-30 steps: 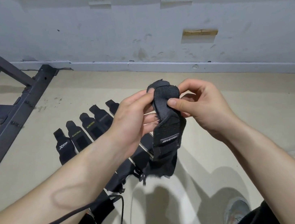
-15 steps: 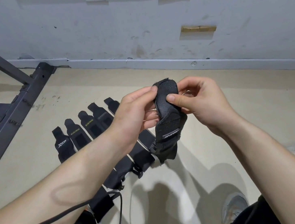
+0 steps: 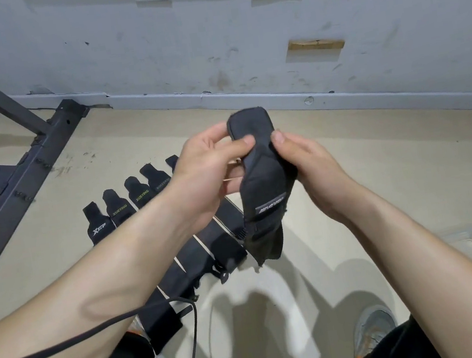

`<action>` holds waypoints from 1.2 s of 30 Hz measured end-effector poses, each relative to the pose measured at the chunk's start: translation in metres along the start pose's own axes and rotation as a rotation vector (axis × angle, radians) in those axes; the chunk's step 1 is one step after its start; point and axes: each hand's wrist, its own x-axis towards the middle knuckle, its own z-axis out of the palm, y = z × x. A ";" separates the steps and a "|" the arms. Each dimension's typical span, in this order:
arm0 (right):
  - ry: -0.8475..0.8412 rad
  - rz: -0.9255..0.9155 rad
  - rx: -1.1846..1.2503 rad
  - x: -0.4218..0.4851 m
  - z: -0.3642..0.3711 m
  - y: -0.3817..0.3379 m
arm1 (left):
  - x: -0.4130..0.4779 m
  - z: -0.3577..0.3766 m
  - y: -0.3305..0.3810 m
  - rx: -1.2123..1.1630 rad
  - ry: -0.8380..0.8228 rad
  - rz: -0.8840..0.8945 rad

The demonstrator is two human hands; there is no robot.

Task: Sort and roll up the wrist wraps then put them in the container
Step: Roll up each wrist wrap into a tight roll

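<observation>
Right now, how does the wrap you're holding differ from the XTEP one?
The held wrap hangs bent, pinched by left hand and right hand; the XTEP wrap lies flat on the floor, untouched. Its white logo is bolder than the held wrap's grey label. Both are black.

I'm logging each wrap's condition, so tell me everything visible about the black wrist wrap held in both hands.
The wrist wrap is black fabric with a rounded top end, a grey lettered label lower down and a limp tail hanging free. It is held roughly upright in the air; the left hand and the right hand pinch its upper part from either side.
</observation>
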 end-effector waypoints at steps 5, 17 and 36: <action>-0.248 0.056 -0.055 -0.002 0.001 0.008 | 0.012 -0.018 0.025 -0.227 0.122 0.052; -0.227 0.096 -0.113 -0.014 0.052 0.040 | 0.037 -0.062 0.026 -0.516 0.424 -0.097; -0.132 0.119 -0.049 -0.010 0.031 0.015 | 0.037 -0.061 0.013 -0.505 0.426 -0.149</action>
